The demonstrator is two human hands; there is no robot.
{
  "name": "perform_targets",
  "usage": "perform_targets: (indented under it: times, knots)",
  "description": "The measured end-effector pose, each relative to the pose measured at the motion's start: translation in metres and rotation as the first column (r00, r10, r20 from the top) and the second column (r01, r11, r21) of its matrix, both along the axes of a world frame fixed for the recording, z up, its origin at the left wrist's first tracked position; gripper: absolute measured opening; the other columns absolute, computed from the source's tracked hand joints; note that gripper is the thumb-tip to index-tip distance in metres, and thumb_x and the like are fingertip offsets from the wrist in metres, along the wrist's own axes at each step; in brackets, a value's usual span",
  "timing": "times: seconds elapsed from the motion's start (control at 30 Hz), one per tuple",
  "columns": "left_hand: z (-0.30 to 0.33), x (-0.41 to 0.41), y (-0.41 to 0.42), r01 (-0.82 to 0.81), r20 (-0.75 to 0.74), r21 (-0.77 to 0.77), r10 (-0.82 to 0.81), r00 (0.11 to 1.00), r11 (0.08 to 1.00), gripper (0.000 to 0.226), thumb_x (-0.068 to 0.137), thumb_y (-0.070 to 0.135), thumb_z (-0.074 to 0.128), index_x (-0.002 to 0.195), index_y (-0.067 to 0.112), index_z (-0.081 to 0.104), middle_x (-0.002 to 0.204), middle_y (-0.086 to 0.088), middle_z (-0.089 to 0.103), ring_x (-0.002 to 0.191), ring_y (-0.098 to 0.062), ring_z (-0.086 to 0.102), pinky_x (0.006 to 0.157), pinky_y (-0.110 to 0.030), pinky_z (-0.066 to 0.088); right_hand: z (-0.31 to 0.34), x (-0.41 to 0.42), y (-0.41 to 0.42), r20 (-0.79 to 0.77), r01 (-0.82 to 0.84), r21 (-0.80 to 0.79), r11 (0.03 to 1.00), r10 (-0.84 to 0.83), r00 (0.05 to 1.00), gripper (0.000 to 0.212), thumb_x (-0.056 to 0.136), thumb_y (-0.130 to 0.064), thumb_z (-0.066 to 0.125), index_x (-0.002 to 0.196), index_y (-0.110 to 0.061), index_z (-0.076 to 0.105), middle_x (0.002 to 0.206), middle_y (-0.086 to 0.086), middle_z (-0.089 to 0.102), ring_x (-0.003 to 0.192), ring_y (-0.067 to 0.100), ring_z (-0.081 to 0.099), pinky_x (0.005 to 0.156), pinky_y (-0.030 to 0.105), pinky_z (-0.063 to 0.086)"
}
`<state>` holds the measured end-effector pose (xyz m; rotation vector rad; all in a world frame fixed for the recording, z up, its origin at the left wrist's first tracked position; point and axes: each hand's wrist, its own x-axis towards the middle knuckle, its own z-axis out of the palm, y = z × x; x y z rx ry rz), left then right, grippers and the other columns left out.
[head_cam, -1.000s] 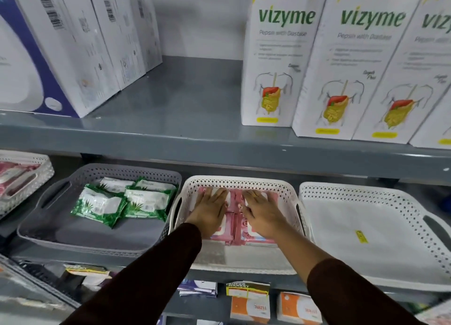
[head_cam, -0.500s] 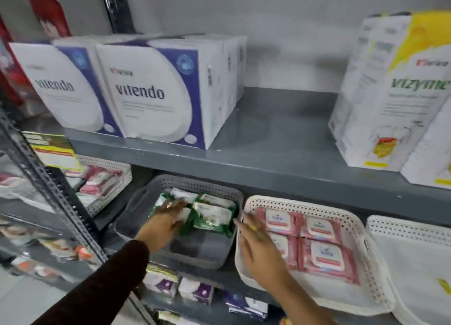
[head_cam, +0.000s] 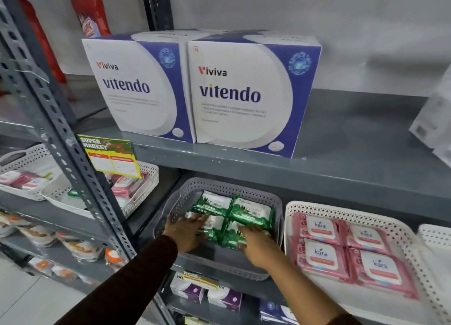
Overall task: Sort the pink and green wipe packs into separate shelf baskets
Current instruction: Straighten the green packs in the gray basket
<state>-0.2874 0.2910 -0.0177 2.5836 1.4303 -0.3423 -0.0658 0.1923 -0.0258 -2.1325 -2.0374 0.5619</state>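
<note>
Several green wipe packs (head_cam: 251,211) lie side by side in a grey perforated basket (head_cam: 219,186) on the lower shelf. My left hand (head_cam: 186,232) rests flat on the front-left green pack, fingers spread. My right hand (head_cam: 258,244) lies on the front-right green pack. Neither hand grips or lifts a pack. To the right, several pink wipe packs (head_cam: 322,229) marked "kara" fill a white perforated basket (head_cam: 341,208), laid in a neat block.
Two white-and-blue "vitendo" boxes (head_cam: 239,93) stand on the upper shelf (head_cam: 341,154). A grey slotted upright (head_cam: 61,134) carries a yellow price tag (head_cam: 109,156). White baskets with pink packs (head_cam: 127,185) sit at left. Another white basket (head_cam: 436,234) shows at the right edge.
Both hands have left the pink packs in the white basket and moved left onto the green packs in the grey basket. The view swung left and up.
</note>
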Motion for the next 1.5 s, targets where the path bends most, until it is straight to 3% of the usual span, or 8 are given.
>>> perform_targets:
  times: [0.3,0.4,0.5,0.6,0.67,0.97,1.17,1.5]
  knots:
    - [-0.013,-0.005,0.022,0.136,0.257,-0.098,-0.107,0.961,0.986,0.075,0.100,0.038,0.048,0.151,0.041,-0.007,0.160,0.011,-0.011,0.145,-0.032,-0.009,0.119,-0.049,0.002,-0.008,-0.008,0.004,-0.069,0.097,-0.007,0.995,-0.097,0.993,0.081,0.091,0.008,0.048,0.156,-0.028,0.015,0.164,0.010,-0.014,0.148,0.034,-0.018,0.121,0.055,-0.002]
    - [-0.014,-0.001,0.028,0.105,0.508,-0.170,-0.004,0.861,0.980,0.077,0.095,0.050,0.047,0.145,0.053,-0.012,0.156,0.020,-0.013,0.143,-0.015,-0.017,0.115,-0.048,-0.006,-0.011,-0.004,0.011,-0.086,0.091,-0.041,0.995,-0.094,0.992,0.076,0.098,-0.028,0.052,0.157,-0.028,0.005,0.160,0.009,-0.027,0.144,0.032,-0.029,0.117,0.053,-0.012]
    - [-0.010,0.013,0.041,-0.062,0.662,-0.219,0.195,0.723,0.974,0.070,0.098,0.051,0.039,0.149,0.045,-0.009,0.154,0.018,-0.016,0.140,-0.009,-0.018,0.113,-0.044,-0.006,-0.013,0.002,0.026,-0.034,0.170,-0.002,0.985,-0.170,0.985,0.083,0.094,-0.068,0.029,0.156,-0.027,-0.008,0.156,0.006,-0.033,0.142,0.028,-0.034,0.113,0.049,-0.021]
    - [-0.010,0.024,0.050,-0.129,0.645,-0.280,0.286,0.709,0.951,0.062,0.102,0.040,0.039,0.154,0.024,0.008,0.158,0.003,-0.002,0.143,-0.017,0.007,0.118,-0.041,0.010,-0.018,0.004,0.038,0.092,0.189,0.028,0.982,-0.191,0.977,0.079,0.094,-0.069,0.015,0.156,-0.026,-0.009,0.160,0.009,-0.027,0.145,0.029,-0.029,0.117,0.053,-0.018]
    - [-0.017,0.030,0.051,-0.154,0.542,-0.176,0.226,0.809,0.972,0.054,0.105,0.033,0.035,0.152,0.013,0.019,0.160,-0.007,0.015,0.144,-0.024,0.022,0.118,-0.039,0.019,-0.020,0.003,0.043,0.121,0.173,0.036,0.984,-0.176,0.977,0.077,0.095,-0.068,0.012,0.157,-0.027,-0.006,0.163,0.007,-0.019,0.148,0.029,-0.022,0.118,0.055,-0.013]
    - [-0.027,0.044,0.046,-0.176,0.325,0.057,0.148,0.934,0.983,0.064,0.103,0.005,0.035,0.151,0.001,-0.006,0.161,-0.020,-0.002,0.147,-0.031,0.002,0.117,-0.036,0.001,-0.028,0.003,0.050,0.146,0.156,0.048,0.987,-0.162,0.976,0.078,0.094,-0.069,0.005,0.156,-0.024,-0.008,0.163,0.010,-0.016,0.148,0.032,-0.023,0.119,0.053,-0.012]
    - [-0.015,0.035,0.043,-0.040,0.336,-0.002,0.039,0.941,0.999,0.067,0.100,0.055,0.027,0.153,0.029,-0.005,0.155,0.009,-0.017,0.143,-0.025,-0.020,0.109,-0.051,-0.017,-0.020,-0.008,0.045,0.205,0.197,0.018,0.980,-0.196,0.959,0.070,0.098,-0.061,0.008,0.154,-0.026,-0.015,0.161,0.008,-0.022,0.147,0.032,-0.023,0.117,0.055,-0.015]
    - [-0.032,0.037,0.030,0.052,0.112,0.102,-0.063,0.992,0.993,0.058,0.101,0.053,0.010,0.152,0.033,-0.011,0.160,0.004,-0.016,0.143,-0.035,-0.018,0.111,-0.059,-0.009,-0.030,-0.023,0.030,0.209,0.187,-0.041,0.982,-0.174,0.962,0.065,0.098,-0.060,0.006,0.152,-0.032,-0.016,0.160,0.005,-0.024,0.146,0.033,-0.024,0.115,0.061,-0.015]
